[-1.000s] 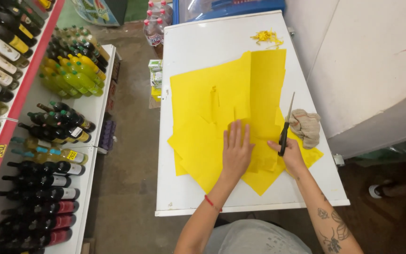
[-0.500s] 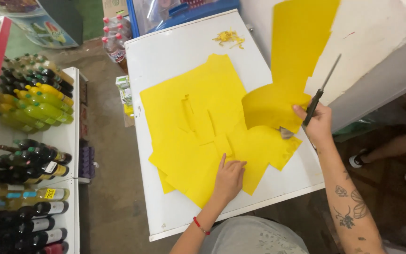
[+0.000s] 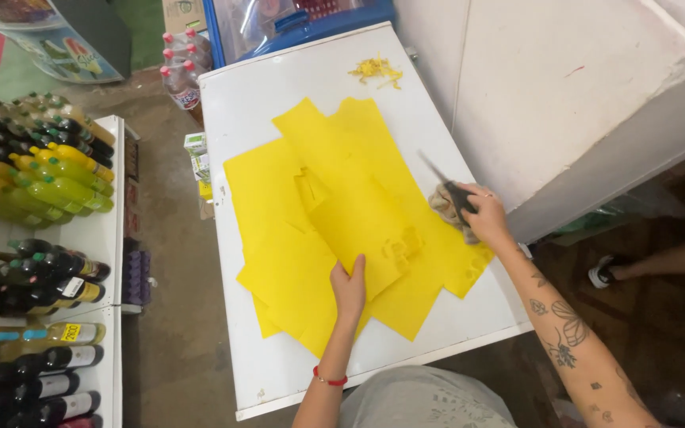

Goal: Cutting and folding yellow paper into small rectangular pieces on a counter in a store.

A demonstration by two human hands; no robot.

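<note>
Several overlapping yellow paper sheets (image 3: 311, 214) lie spread on a white table top (image 3: 263, 103). My left hand (image 3: 349, 287) grips the near edge of the top yellow sheet (image 3: 366, 218), thumb over it. My right hand (image 3: 483, 214) is at the table's right edge, closed around the handles of black scissors (image 3: 447, 184) whose blades point up and left over the paper. A beige crumpled cloth (image 3: 442, 203) sits under that hand.
Yellow paper scraps (image 3: 374, 69) lie at the table's far end. Shelves of bottles (image 3: 41, 182) line the left side. A white wall (image 3: 564, 87) rises right of the table. Another person's foot in a sandal (image 3: 606, 273) is at the right.
The sheet that my right hand had lifted now lies flat on the pile. My right hand came down to the table's edge with the scissors. My left hand shifted onto the top sheet's edge.
</note>
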